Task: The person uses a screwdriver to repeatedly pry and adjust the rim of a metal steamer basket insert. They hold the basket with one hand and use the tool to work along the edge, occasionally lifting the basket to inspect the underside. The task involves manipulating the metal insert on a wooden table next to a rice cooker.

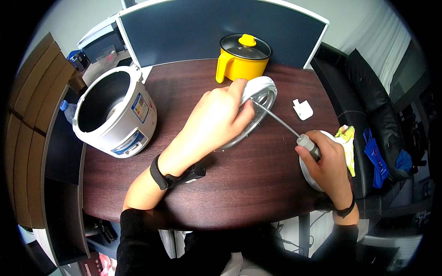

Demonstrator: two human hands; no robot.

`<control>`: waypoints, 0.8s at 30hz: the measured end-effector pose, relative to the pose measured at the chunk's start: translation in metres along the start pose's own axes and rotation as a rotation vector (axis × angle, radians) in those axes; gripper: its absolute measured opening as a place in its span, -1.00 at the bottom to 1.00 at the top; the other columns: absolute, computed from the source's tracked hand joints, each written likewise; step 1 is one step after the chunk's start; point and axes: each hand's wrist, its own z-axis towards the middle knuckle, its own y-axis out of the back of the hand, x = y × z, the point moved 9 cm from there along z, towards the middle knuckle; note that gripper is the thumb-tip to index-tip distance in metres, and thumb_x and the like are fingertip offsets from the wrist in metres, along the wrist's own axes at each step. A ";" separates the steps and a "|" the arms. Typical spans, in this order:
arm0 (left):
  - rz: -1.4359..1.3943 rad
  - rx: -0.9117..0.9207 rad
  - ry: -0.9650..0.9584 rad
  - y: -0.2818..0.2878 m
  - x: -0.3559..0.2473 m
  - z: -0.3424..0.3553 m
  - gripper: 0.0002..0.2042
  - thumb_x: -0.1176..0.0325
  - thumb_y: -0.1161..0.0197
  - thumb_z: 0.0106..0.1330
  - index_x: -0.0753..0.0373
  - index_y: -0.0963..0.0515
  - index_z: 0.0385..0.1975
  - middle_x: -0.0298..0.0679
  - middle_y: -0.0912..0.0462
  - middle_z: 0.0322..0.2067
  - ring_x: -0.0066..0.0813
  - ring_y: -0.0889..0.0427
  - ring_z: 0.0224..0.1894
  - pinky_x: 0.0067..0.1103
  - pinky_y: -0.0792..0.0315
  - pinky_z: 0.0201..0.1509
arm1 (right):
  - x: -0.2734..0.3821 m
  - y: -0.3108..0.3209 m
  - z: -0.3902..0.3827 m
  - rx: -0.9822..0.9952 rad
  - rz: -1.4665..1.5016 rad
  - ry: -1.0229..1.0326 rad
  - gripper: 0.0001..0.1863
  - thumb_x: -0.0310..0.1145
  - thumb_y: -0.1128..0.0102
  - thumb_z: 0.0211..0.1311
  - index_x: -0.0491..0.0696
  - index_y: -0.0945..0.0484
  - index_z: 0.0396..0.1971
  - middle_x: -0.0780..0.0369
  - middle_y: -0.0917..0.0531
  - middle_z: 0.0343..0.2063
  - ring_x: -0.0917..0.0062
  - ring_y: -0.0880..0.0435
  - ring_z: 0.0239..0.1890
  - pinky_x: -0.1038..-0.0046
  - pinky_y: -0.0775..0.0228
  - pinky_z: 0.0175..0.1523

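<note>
L hand (209, 110): thumb & fingers pinch the lid (262, 84), which is tilted over the table (239, 184).
R hand (328, 168): fingers are closed around the handle of the screwdriver (305, 143).
Shaft (283, 123): goes up to the lid, tip near L thumb; exact contact can't be told.
White piece (303, 110): small, on table, R of lid, apart from it.
Yellow pot (241, 67): just behind lid, w/ glass cover.
White round thing (309, 171): R of lid & nearer to the person, partly hidden.
Cloth (348, 149): yellow-green, farther R of lid.
Rice cooker (145, 126): white, open on top, well L of lid.
</note>
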 end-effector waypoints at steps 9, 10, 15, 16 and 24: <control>0.004 -0.001 -0.006 -0.001 0.000 0.001 -0.65 0.36 -0.19 0.28 0.47 -0.44 -0.03 0.13 -0.61 -0.54 0.01 -0.70 -0.44 -0.32 -0.54 -0.32 | 0.001 0.007 0.001 -0.014 -0.105 0.038 -0.69 -0.30 -0.44 0.09 -0.14 -0.55 -0.28 0.14 -0.67 -0.39 0.29 -0.70 -0.46 0.38 -0.50 -0.40; 0.003 -0.004 -0.009 -0.002 0.000 0.001 -0.65 0.36 -0.19 0.28 0.47 -0.44 -0.03 0.13 -0.61 -0.54 0.01 -0.70 -0.44 -0.32 -0.54 -0.32 | 0.001 0.007 0.001 -0.009 -0.103 0.029 -0.69 -0.30 -0.45 0.08 -0.14 -0.55 -0.28 0.15 -0.67 -0.39 0.29 -0.70 -0.46 0.39 -0.50 -0.40; 0.004 -0.014 -0.012 0.001 0.000 0.001 -0.65 0.36 -0.20 0.27 0.46 -0.45 -0.03 0.13 -0.61 -0.53 0.02 -0.70 -0.42 -0.32 -0.53 -0.31 | 0.002 0.012 0.004 -0.039 -0.143 0.070 -0.67 -0.30 -0.47 0.03 -0.12 -0.56 -0.28 0.17 -0.64 -0.40 0.29 -0.68 -0.46 0.40 -0.48 -0.41; 0.006 -0.019 -0.018 0.000 0.001 0.000 -0.65 0.36 -0.20 0.27 0.46 -0.45 -0.03 0.13 -0.61 -0.53 0.02 -0.70 -0.42 -0.32 -0.53 -0.31 | 0.003 0.013 0.005 -0.050 -0.144 0.084 -0.67 -0.30 -0.48 0.02 -0.12 -0.56 -0.28 0.18 -0.64 -0.41 0.29 -0.68 -0.47 0.40 -0.47 -0.41; -0.015 0.026 -0.042 -0.004 0.005 0.004 -0.68 0.41 -0.20 0.26 0.41 -0.47 -0.03 0.05 -0.62 -0.53 -0.13 -0.71 -0.46 -0.43 -0.50 -0.37 | 0.003 0.023 0.010 -0.043 -0.197 0.087 -0.65 -0.29 -0.49 -0.02 -0.11 -0.58 -0.27 0.19 -0.59 -0.44 0.32 -0.66 -0.48 0.39 -0.44 -0.42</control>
